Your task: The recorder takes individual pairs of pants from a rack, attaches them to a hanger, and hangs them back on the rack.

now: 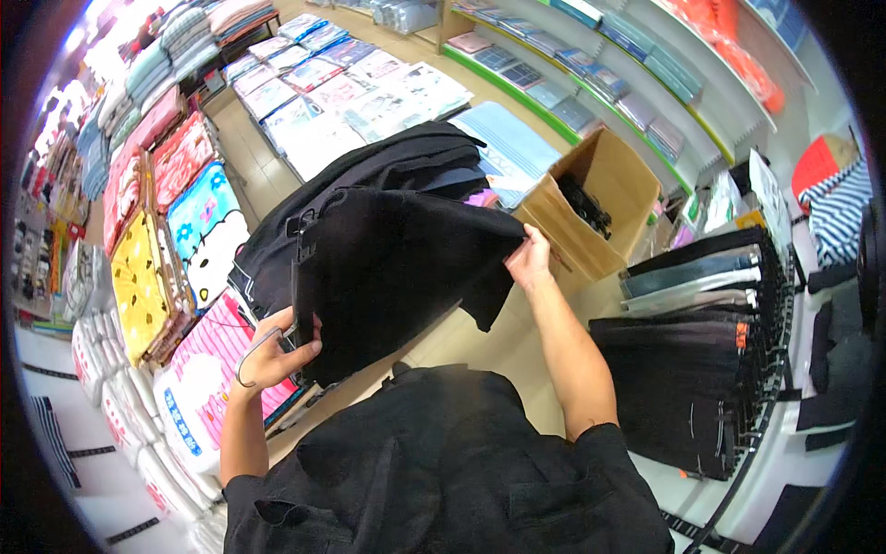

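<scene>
A black folded garment (408, 277), apparently trousers, is stretched between my two hands in front of my body. My left hand (273, 356) grips its left end together with a dark clip hanger (302, 298); the hanger's metal hook (242, 367) curves over the back of that hand. Pinched in my right hand (529, 260) is the far right corner of the cloth, and a flap hangs below it. Behind the garment lies a heap of black clothes (387, 156), partly hidden by it.
An open cardboard box (588, 208) with black items stands right of the heap. Hanging trousers (671, 360) fill a rack at right. Printed folded blankets (201, 235) lie left. Packaged textiles (332, 90) cover a table beyond; shelves (554, 69) line the wall.
</scene>
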Demonstrator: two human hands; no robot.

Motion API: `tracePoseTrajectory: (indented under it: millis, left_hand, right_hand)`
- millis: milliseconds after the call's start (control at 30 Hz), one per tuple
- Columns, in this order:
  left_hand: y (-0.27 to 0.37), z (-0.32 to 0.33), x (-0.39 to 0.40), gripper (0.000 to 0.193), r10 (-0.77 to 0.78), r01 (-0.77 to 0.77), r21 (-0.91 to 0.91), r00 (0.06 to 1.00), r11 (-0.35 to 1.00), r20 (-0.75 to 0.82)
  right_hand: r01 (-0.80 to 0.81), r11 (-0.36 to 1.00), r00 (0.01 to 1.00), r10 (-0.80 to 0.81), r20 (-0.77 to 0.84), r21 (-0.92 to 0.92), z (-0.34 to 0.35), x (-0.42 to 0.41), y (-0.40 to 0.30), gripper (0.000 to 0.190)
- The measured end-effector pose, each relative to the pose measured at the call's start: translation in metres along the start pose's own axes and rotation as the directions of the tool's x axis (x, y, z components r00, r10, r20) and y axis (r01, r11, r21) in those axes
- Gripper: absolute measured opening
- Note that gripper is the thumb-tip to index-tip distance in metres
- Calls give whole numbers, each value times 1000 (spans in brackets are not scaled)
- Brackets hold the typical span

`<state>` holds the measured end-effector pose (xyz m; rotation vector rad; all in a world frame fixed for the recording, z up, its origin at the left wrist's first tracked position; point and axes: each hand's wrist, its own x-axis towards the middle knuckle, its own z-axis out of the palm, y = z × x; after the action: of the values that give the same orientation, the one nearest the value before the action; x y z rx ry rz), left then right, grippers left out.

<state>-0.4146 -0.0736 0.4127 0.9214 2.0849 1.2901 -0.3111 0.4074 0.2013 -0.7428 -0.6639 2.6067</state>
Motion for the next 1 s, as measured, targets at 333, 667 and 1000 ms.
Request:
tracePoseTrajectory:
  millis: [333, 667, 1000]
  left_hand:
    - [-2, -22, 83, 28, -74, -29, -385, 966, 923, -250]
    - [-16, -41, 137, 28, -174, -254, -406, 620, 878, -765]
    - [-18, -42, 171, 33, -345, 365, -190, 425, 911, -837]
  right_hand:
    - [338, 927, 919, -288, 268, -163, 199, 111, -139, 36]
    - [123, 963, 959, -54, 278, -238, 249, 237, -99, 23]
    - [-562, 643, 778, 624, -70, -520, 141, 325, 99, 62]
